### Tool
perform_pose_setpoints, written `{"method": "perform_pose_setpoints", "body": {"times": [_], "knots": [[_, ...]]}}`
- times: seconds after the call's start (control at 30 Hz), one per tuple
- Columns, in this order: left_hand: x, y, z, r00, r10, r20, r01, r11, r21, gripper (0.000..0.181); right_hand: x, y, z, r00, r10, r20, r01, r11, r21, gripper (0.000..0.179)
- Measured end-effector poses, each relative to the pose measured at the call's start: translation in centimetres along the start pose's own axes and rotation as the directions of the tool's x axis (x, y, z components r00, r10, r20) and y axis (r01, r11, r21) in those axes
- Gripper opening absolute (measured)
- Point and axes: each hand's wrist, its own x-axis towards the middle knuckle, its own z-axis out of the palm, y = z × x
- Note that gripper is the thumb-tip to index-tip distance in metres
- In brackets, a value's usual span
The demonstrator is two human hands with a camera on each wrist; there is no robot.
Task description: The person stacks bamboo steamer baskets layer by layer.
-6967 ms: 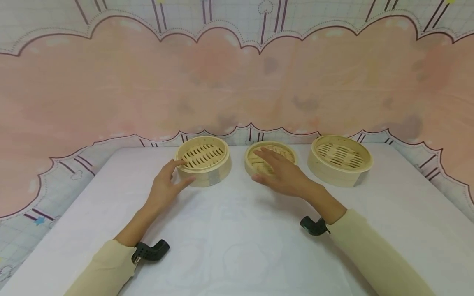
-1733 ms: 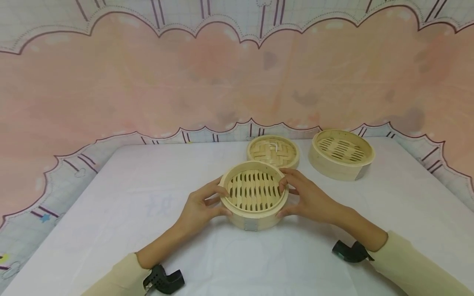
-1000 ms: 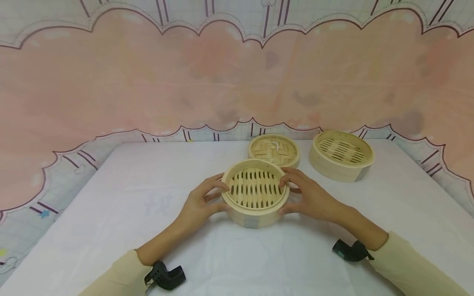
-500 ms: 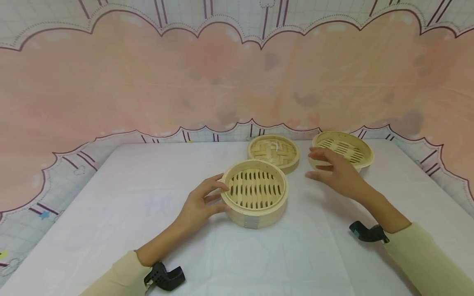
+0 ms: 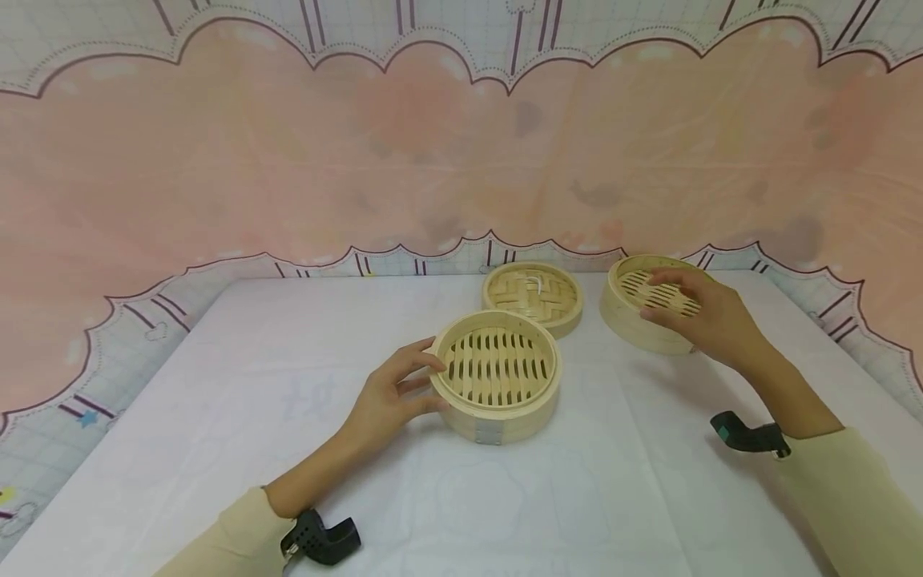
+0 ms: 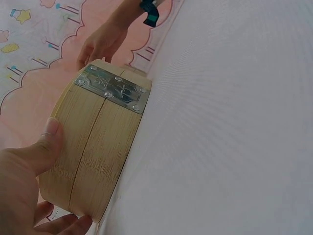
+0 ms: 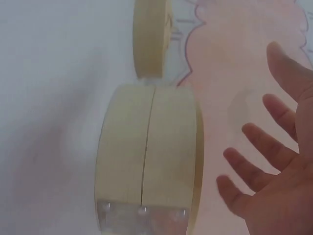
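Note:
A round bamboo steamer basket point(image 5: 530, 418) with a slatted floor stands at the middle of the table. My left hand point(image 5: 389, 393) grips its left side, fingers over the rim and thumb against the wall; the left wrist view shows the thumb on the bamboo near a metal plate point(image 6: 112, 89). Above the right part of a second slatted steamer basket point(image 5: 649, 332) hovers my right hand point(image 5: 710, 316), holding nothing. In the right wrist view the fingers of that hand point(image 7: 281, 156) are spread apart, off to the side of the basket wall point(image 7: 146, 152).
A woven bamboo lid point(image 5: 530, 298) with a small white loop lies right behind the middle basket. A white cloth point(image 5: 216, 361) covers the table, and a patterned pink curtain point(image 5: 433, 160) hangs behind its far edge.
The left basket came to the middle from the back left, held by both hands. My right hand has since let go and moved right, over the second basket. My left hand keeps its grip.

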Motion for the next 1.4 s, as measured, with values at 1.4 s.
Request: {"method": "perform_pose_setpoints", "body": {"times": [1.4], "knots": [[0.1, 0.0, -0.1, 0.999, -0.038, -0.002, 0.038, 0.999, -0.018, 0.04, -1.2, 7.0, -0.8, 0.989, 0.135, -0.058, -0.135, 0.991, -0.004, 0.051]]}}
